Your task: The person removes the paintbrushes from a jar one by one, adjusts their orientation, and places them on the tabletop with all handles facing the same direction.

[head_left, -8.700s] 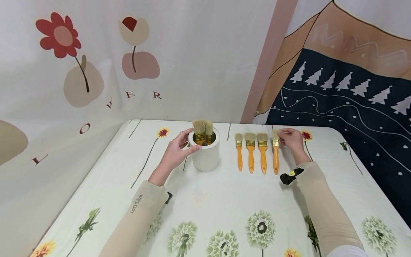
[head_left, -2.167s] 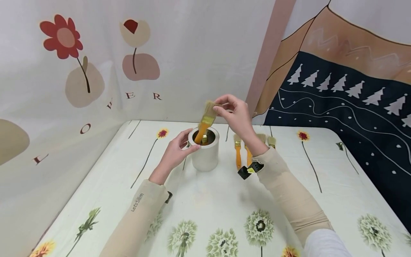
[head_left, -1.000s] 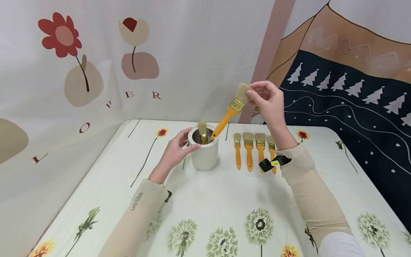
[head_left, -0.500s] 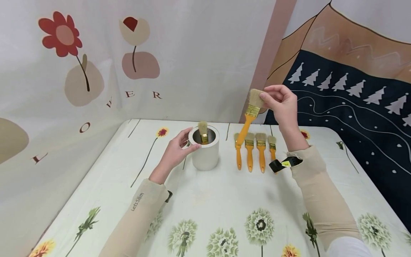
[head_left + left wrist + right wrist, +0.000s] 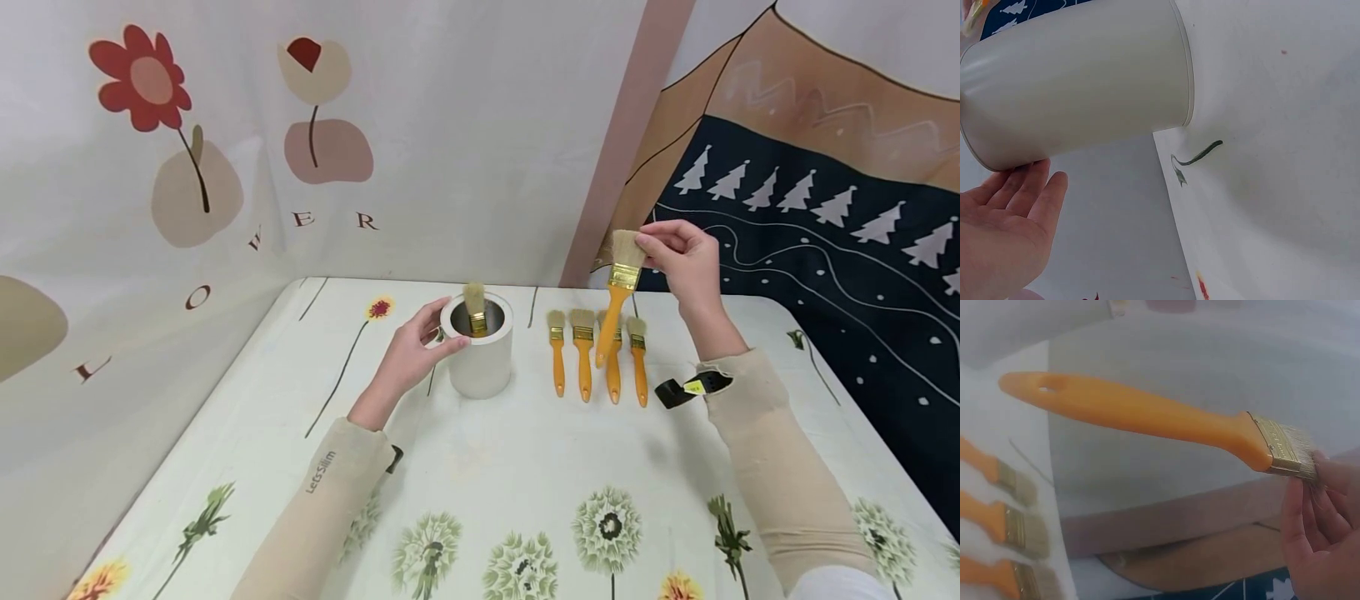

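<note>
My right hand (image 5: 686,262) pinches a paintbrush (image 5: 620,279) by its bristles, the orange handle hanging down above the table. In the right wrist view that paintbrush (image 5: 1147,415) shows a gold ferrule and a hole near the handle's end. My left hand (image 5: 408,354) holds a white cylindrical canister (image 5: 481,367) upright, thumb at its front rim and fingers around the far side. Seen from the left wrist, the fingers (image 5: 1038,187) touch the canister wall. One smaller paintbrush (image 5: 474,307) stands inside, bristles up, its handle hidden.
To the right of the canister lies a row of several paintbrushes (image 5: 584,358), bristles away from me. The held brush overlaps part of the row in the head view. A flower-printed cloth (image 5: 465,467) covers the table, and a patterned curtain (image 5: 480,167) hangs behind it.
The right hand has let go of the rightmost brush in the row and drawn a wider brush out of the canister, carrying it right, over the row. The left hand stays at the canister.
</note>
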Tool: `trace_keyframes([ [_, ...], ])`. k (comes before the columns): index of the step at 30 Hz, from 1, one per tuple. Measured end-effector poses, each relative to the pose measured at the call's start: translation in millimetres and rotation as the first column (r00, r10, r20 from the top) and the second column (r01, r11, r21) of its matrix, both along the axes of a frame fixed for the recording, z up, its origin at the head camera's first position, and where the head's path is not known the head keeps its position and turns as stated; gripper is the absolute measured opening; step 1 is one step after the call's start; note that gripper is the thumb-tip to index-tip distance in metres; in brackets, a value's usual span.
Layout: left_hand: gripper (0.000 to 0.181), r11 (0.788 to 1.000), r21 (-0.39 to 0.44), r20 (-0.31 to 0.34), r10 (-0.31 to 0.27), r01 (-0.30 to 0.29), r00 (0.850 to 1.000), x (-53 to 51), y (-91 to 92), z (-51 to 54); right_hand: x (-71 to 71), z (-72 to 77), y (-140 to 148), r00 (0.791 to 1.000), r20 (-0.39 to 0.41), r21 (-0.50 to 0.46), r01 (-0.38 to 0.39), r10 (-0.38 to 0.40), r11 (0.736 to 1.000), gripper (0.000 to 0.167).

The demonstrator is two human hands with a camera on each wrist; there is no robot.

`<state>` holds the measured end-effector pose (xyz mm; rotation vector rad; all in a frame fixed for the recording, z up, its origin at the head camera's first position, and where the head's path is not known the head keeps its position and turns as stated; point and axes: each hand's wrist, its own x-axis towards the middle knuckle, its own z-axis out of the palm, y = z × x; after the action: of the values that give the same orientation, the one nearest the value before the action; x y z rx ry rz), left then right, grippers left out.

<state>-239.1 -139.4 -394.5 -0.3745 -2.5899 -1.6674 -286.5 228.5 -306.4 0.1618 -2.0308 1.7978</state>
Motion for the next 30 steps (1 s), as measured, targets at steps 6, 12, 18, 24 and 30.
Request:
trace_keyframes([
  [6, 0.074, 1.000, -0.003, -0.002, 0.000, 0.000, 1.000, 0.9, 0.3, 1.7, -4.7, -14.5, 16, 0.995, 0.075, 0.065, 0.056, -0.061, 0.996, 0.008],
  [12, 0.074, 1.000, -0.002, 0.001, -0.001, 0.001, 1.000, 0.9, 0.3, 2.3, -13.1, -32.2, 31, 0.981, 0.146, 0.123, 0.109, -0.127, 0.986, 0.015],
  [18, 0.074, 1.000, -0.002, 0.013, 0.002, -0.002, 1.000, 0.7, 0.5, 1.2, -18.2, -49.5, 49, 0.968, 0.220, 0.089, 0.101, -0.119, 0.991, 0.008],
  [24, 0.073, 1.000, 0.007, 0.011, 0.004, -0.004, 1.000, 0.7, 0.5, 0.9, -21.1, -65.6, 64, 0.948, 0.281, 0.150, 0.114, -0.153, 0.982, 0.006],
  [30, 0.073, 1.000, 0.004, 0.004, 0.005, -0.005, 1.000, -0.1, 0.4, 0.1, -23.0, -79.9, 74, 0.924, 0.329, 0.203, 0.132, -0.195, 0.970, 0.005],
])
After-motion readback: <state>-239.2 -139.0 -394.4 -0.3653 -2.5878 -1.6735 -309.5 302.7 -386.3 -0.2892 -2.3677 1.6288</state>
